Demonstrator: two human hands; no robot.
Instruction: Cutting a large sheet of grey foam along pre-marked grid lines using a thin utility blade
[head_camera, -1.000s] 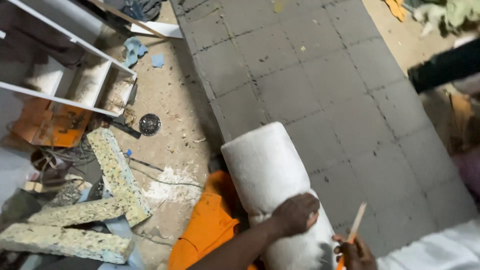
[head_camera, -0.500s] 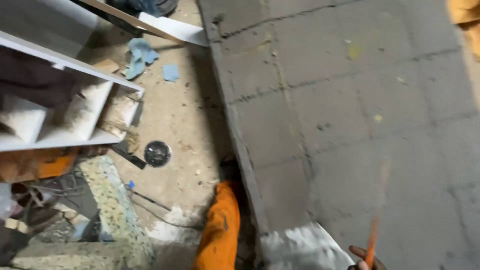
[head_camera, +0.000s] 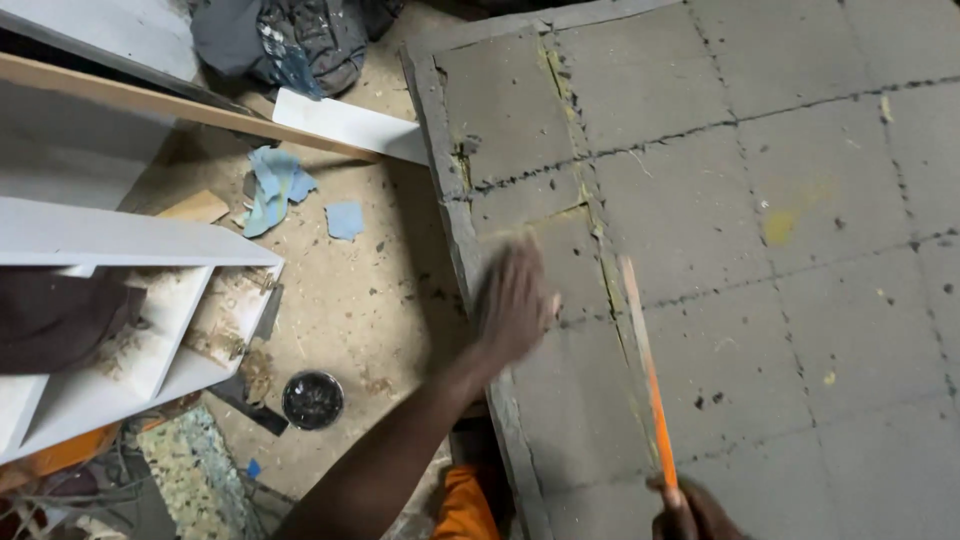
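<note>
Left hand (head_camera: 515, 300) is out flat, fingers spread and blurred, palm down at the left edge of the grey foam slab (head_camera: 760, 250), holding nothing. Right hand (head_camera: 695, 510), at six o'clock in the view, has its grip pinched around the lower end of a long thin orange stick (head_camera: 645, 370), which runs up toward twelve o'clock and lies along a scored line on the slab.

The slab is scored all over into a grid of squares, with one vertical seam near eleven o'clock gaping open and showing yellowish inside, so the marking or cutting looks well under way there. The rest of the grid lines look shallow and closed, so by my reading plenty is left.

Off the slab, at nine o'clock, a white shelf unit (head_camera: 140, 250); at seven o'clock a small round black tin (head_camera: 312, 399) on the dusty floor (head_camera: 370, 300), blue rag scraps (head_camera: 275, 185) near ten o'clock.
</note>
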